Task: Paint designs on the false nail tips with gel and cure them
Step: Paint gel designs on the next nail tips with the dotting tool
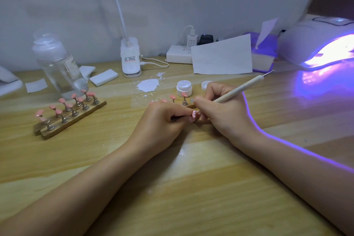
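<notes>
steadily now: left hand (162, 120) pinches the nail tip (194, 114) at its fingertips; right hand (216, 109) grips the dotting pen (239, 90), point touching it. brace wrists, dab lightly.

2 bare forearms in view, no sleeves; left hand (162, 120) and right hand (220, 109) ungloved, no rings or watch.

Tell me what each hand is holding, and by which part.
The right hand grips a dotting pen low on its shaft, near the tip. The left hand pinches a nail tip; its stand underneath is mostly hidden.
</notes>
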`<state>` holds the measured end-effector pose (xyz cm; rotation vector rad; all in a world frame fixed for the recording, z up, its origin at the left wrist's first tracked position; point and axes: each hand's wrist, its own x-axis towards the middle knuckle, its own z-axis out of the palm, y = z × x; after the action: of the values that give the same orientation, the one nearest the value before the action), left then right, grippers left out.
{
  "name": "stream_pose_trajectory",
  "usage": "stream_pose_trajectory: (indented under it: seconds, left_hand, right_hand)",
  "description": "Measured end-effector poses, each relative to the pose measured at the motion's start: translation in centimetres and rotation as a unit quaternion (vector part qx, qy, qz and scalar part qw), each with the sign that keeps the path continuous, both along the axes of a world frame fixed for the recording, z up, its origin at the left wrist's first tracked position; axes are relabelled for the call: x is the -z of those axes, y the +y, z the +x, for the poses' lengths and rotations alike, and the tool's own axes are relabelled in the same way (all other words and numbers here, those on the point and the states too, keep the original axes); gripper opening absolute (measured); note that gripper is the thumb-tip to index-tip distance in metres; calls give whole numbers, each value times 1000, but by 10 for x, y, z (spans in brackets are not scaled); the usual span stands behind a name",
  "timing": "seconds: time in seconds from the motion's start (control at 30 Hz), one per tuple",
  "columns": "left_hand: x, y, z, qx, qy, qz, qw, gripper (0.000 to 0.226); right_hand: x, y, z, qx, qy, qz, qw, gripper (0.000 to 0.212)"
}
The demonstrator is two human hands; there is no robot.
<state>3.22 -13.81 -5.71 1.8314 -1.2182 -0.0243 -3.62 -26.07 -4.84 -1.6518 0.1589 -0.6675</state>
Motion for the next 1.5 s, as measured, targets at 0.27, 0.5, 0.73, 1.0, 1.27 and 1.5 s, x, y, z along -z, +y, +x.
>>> stream_pose_trajectory:
  seconds: [0.27, 0.5, 0.73, 1.0, 1.27, 1.5]
  left_hand:
    - [0, 0, 0, -5, 5, -3, 1000, 12]
    - [1, 0, 1, -4, -5, -2, 1000, 13]
    - [1, 0, 1, -5, -13, 5, 1000, 14]
    - [0, 0, -1, -20, 9, -9, 1000, 10]
    - [-2, 2, -4, 3, 77, -53, 996, 16]
    - [-7, 4, -8, 4, 104, -149, 983, 31]
  right_hand:
    - [-1, 0, 1, 20, -12, 22, 999, 31]
    - [0, 0, 1, 20, -8, 17, 1000, 30]
    - [0, -1, 1, 15, -4, 20, 1000, 31]
    - [-5, 1, -3, 67, -32, 15, 997, 35]
    - [-11, 0, -12, 77, -50, 21, 996, 45]
    - [-9, -9, -18, 20, -61, -165, 984, 22]
